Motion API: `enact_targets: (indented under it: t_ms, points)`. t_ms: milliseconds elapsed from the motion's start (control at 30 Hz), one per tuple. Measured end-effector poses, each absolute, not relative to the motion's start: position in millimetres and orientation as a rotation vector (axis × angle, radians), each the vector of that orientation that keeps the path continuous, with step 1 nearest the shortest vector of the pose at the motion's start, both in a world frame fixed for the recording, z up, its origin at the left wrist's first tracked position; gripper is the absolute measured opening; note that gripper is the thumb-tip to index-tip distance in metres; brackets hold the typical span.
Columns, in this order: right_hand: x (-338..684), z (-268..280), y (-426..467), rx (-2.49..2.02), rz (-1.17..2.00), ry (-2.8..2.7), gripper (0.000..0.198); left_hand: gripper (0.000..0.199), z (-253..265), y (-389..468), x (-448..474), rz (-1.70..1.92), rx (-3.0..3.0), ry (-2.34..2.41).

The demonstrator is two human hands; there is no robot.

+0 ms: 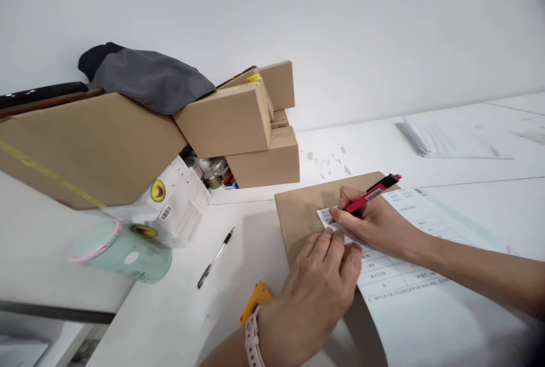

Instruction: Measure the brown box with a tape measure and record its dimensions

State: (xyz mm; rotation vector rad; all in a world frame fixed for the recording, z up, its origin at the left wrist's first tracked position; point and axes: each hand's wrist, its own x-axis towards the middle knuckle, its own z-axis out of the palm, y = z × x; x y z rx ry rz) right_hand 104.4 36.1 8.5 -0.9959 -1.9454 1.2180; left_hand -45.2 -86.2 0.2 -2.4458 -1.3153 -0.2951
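My right hand (374, 219) grips a red and black pen (368, 198) with a barcode label, fingers pinched near its lower end. Its tip is hidden by my fingers, over a corner of a printed sheet (409, 270). Close beside it, my left hand (323, 273) lies palm down, fingertips resting on the sheet's left edge and the flat brown cardboard piece (293, 219) underneath. The sheet carries table lines and text, and its near side curves down toward me. A pale pink watch strap circles my left wrist.
A black-and-clear pen (216, 257) and a yellow tape measure (255, 302) lie left of my hands. Farther left stand a mint cylindrical case (131, 256), a white avocado-print box (181, 202) and brown cartons (225, 120) under grey cloth (149, 77). A paper stack (451, 139) lies at back right.
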Motion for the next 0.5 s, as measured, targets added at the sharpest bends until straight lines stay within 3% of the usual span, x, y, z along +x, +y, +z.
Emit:
enact_targets:
  t_ms: [500]
  points:
    - [103.4,6.1,36.9,-1.002,1.192,-1.98,0.027,0.041,1.4,-86.4,-45.1,-0.281,-2.401,-1.302]
